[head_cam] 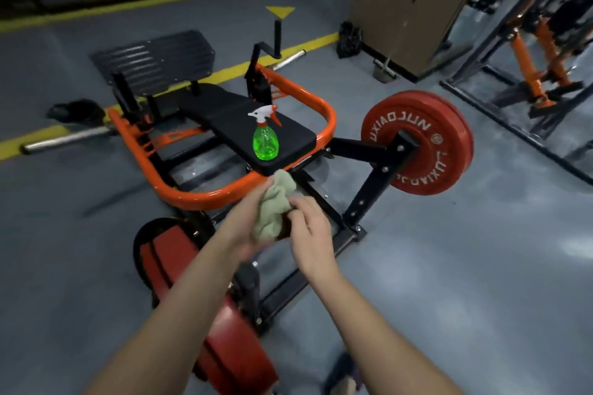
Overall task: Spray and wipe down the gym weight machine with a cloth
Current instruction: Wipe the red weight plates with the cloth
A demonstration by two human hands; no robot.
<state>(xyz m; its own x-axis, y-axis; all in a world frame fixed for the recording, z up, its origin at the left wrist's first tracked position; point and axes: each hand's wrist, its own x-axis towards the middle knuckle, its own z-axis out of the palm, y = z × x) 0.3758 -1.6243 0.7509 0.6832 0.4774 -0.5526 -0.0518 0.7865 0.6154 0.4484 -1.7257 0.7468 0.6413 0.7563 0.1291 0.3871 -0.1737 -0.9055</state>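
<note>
Black seat pad [224,115] of the weight machine [199,192] is carrying the green spray bottle [265,138] upright near its front edge; machine is sitting on grey floor [449,266].

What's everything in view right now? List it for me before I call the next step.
spray bottle: one, green with white and red trigger, upright on the black seat pad
seat pad: one, black, inside the orange frame
frame tube: one, orange, looping round the pad
weight plates: red, stacked on the right arm of the machine; more red plates low, near the person
foot plate: one, black, ribbed, far end
cloth: one, pale green, bunched between both hands
left hand: gripping the cloth
right hand: fingers on the cloth
</note>
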